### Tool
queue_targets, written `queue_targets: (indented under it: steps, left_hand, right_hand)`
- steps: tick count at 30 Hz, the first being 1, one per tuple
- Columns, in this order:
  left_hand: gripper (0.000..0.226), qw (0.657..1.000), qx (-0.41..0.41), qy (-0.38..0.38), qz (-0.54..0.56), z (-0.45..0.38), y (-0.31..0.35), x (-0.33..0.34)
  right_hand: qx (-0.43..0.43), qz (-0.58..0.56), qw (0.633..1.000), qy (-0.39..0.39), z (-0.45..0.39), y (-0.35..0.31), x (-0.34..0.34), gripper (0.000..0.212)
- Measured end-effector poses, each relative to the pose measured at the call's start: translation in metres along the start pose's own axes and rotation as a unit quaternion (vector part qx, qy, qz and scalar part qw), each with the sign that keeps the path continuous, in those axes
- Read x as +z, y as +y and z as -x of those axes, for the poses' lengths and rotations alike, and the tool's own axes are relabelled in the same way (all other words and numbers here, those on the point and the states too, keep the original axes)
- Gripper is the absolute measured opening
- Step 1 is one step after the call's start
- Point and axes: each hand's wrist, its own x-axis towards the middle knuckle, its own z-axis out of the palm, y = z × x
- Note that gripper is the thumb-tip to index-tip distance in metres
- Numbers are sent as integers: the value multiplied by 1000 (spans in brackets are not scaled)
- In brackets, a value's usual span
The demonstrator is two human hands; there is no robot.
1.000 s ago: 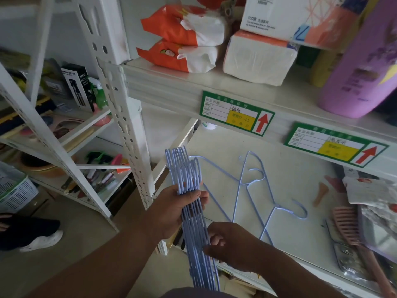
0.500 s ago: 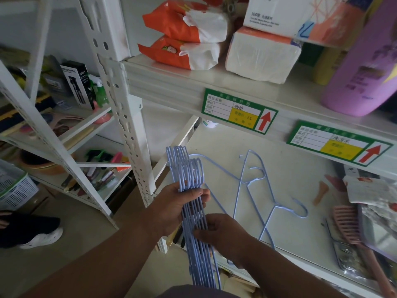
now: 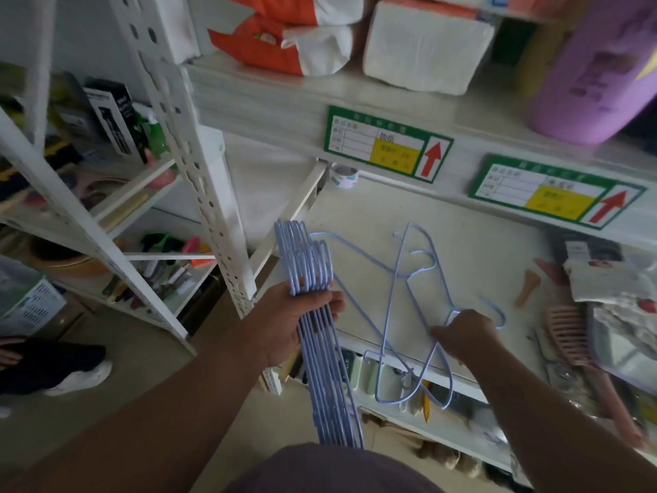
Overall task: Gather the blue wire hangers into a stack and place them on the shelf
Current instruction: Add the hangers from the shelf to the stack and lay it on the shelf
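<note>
Two bare forearms without sleeves, left hand (image 3: 284, 329), right hand (image 3: 465, 338), dark purplish-grey garment at the torso

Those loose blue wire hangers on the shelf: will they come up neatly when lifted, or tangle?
Likely tangle: the loose blue wire hangers lie crossed over one another. They look thin, so probably light and springy. The right hand grips one near its hook; its overhanging lower end may swing.

One head-worn camera looks forward and steeply down, close over both forearms, onto a white shelf (image 3: 462, 250) at arm's reach.
</note>
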Motion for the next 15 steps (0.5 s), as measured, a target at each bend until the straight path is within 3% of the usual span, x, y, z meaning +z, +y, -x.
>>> queue_targets:
  steps: [3, 8, 10, 11, 13, 15]
  left_hand:
    - [19, 1000, -5, 3, -7, 0, -2, 2]
    - [20, 1000, -12, 11, -5, 0, -5, 2]
    - [21, 1000, -16, 11, -3, 0, -5, 2]
    - [21, 1000, -17, 11, -3, 1, -5, 2]
    - [23, 1000, -13, 8, -6, 1, -6, 3]
    - [24, 1000, -4, 4, -9, 2, -5, 4]
  right_hand:
    - [17, -39, 998, -37, -13, 9, 9, 35]
    - [20, -10, 1000, -15, -17, 8, 11, 43]
    - [41, -109, 993, -23, -17, 9, 12, 38]
    - [47, -221, 974, -26, -14, 9, 9, 30]
    - [38, -457, 888, -31, -6, 5, 2, 15]
    - [-11, -563, 824, -61, 5, -2, -8, 16]
